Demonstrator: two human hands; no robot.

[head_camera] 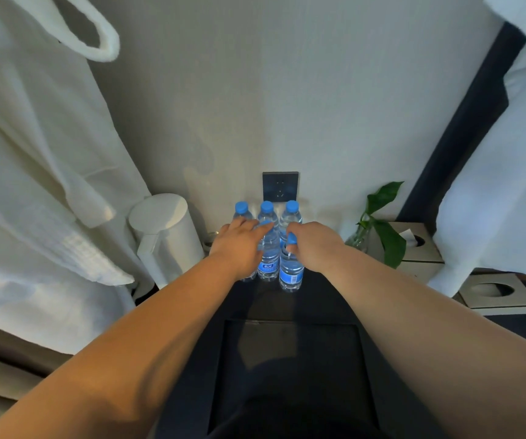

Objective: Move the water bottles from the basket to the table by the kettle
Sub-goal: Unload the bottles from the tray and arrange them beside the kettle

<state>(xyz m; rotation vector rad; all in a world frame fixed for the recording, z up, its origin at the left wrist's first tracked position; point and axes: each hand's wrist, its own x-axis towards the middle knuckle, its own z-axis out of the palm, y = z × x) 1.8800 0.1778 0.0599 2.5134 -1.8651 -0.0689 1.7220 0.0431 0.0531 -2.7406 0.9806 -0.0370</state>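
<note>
At your far left a white bathrobe [33, 172] hangs against the wall. Just right of it the white kettle [166, 236] stands on the dark table [325, 299].

Beside the kettle is a tight cluster of water bottles [291, 217]. A back row [267, 208] of three blue-capped ones stands at the wall under the wall socket [280, 186], with more in front.

Your left hand [239, 245] lies over the front left of the cluster. Its fingers are straight and fairly close together, reaching across the top of the front middle bottle [269, 259]. It rests there without gripping and hides most of whatever stands beneath the palm.

Your right hand [315, 245] has thumb and fingers curled round the blue cap of the front right bottle [291, 274]. That bottle stands upright on the table, touching its neighbour.

Further right are a leafy plant [382, 223] in a glass vase, a tissue box [420, 245] and white bedding [508, 185].

With at least five bottles standing by the kettle, you look close to finished. The front right bottle seems placed and only needs letting go. The basket does not show clearly, so you cannot tell from here whether any bottles are left in it; check it before you stop
</note>
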